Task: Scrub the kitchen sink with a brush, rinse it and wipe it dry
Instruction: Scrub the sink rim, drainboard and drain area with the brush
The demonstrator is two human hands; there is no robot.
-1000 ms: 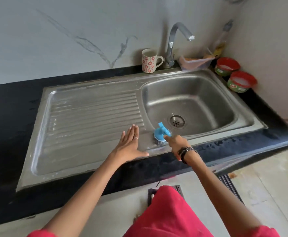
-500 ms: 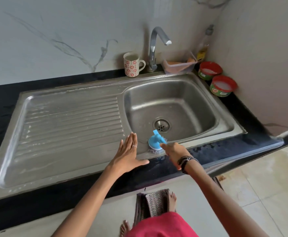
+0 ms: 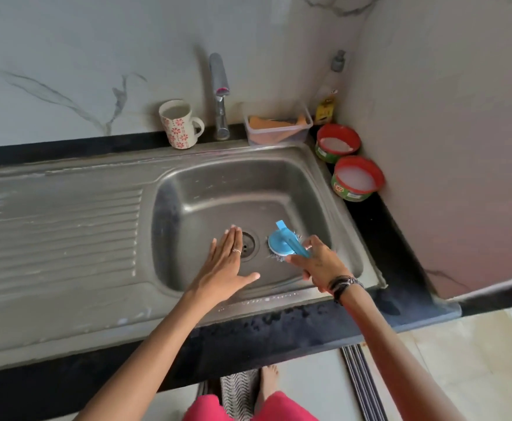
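A: What is hidden or hard to make out?

B: The drain of the stainless steel sink is partly covered by the fingertips of the left hand. The bristles under the round blue plastic brush are largely hidden by its disc, and the handle end is lost inside the right hand. The whole frame is blurred.

A: How are the fingers held?

B: The left fingers are held straight and together, thumb out; whether the basin is touched cannot be told. The right fingers are curled round the brush handle.

A: What differs from half a second ago?

B: The brush was seen at the front rim then; it is now on the basin floor, at 3 o'clock from the drain. The left hand has been moved over the basin
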